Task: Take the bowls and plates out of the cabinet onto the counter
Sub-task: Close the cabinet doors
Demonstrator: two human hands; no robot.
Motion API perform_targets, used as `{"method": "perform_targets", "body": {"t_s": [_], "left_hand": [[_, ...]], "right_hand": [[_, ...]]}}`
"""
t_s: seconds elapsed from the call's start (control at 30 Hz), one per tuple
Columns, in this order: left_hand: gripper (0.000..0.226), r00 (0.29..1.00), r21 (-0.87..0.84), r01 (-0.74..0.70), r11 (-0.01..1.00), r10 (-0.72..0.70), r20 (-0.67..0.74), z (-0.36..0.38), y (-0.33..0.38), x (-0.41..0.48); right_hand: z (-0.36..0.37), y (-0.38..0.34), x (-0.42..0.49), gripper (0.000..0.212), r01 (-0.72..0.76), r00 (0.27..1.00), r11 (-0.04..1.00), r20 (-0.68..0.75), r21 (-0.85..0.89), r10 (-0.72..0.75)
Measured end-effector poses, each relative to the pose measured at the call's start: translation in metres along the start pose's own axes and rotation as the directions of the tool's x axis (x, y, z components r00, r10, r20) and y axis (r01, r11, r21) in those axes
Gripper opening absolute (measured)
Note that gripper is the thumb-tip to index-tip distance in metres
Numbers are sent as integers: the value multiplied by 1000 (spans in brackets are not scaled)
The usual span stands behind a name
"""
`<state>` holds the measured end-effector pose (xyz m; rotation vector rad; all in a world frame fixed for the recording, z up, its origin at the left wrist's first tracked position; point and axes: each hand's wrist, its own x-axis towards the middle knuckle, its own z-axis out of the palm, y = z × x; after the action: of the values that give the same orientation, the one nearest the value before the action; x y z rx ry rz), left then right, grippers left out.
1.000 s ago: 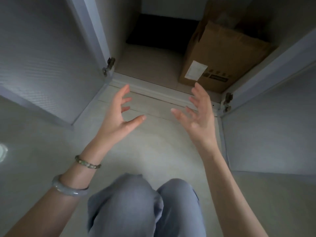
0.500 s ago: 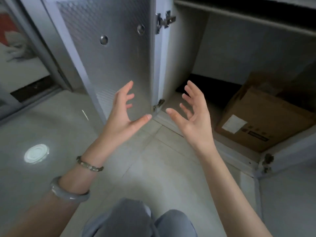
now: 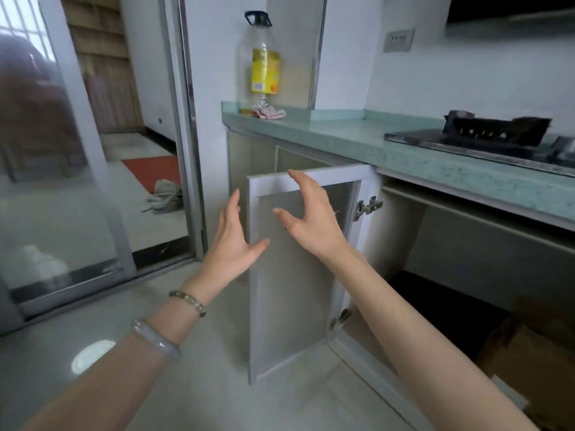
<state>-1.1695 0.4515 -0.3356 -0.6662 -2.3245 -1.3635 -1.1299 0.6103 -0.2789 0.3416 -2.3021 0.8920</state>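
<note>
Fingers (image 3: 232, 209) of the left hand (image 3: 231, 244) are straight and loosely spread. Those of the right hand (image 3: 311, 222) are spread and slightly hooked. Both hands hold nothing and are raised in front of the open cabinet door (image 3: 289, 306). No bowls or plates show: the cabinet (image 3: 460, 250) under the worktop (image 3: 357, 140) reveals only a dark floor and a cardboard box (image 3: 529, 353). Crockery would likely be hard, brittle, smooth and heavy when stacked, so support it from beneath with thumbs over the rim.

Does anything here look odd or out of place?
The open cabinet shows only a cardboard box, no bowls or plates in view. A crumpled cloth lies on the floor beyond the glass door.
</note>
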Motion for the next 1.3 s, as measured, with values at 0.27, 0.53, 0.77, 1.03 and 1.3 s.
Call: {"method": "perform_targets", "body": {"t_s": [0.27,0.53,0.77,1.03,1.3], "left_hand": [[108,973,123,80,989,-104,206,9,-35,29],[109,961,-25,66,998,-56,269,26,-35,5],[103,931,-4,-145,989,138,337,43,2,-43],[103,790,-91,-428,899,421,446,116,59,-74],[92,626,-38,-634,772,542,560,220,115,-55]], "right_hand": [[37,25,57,71,88,954,916,298,-393,36],[16,27,40,64,184,946,886,322,-426,-42],[-51,15,-7,45,194,946,902,317,-386,-67],[-148,28,-72,40,242,951,798,298,-551,-82],[-235,70,-117,65,153,952,476,257,-866,163]]}}
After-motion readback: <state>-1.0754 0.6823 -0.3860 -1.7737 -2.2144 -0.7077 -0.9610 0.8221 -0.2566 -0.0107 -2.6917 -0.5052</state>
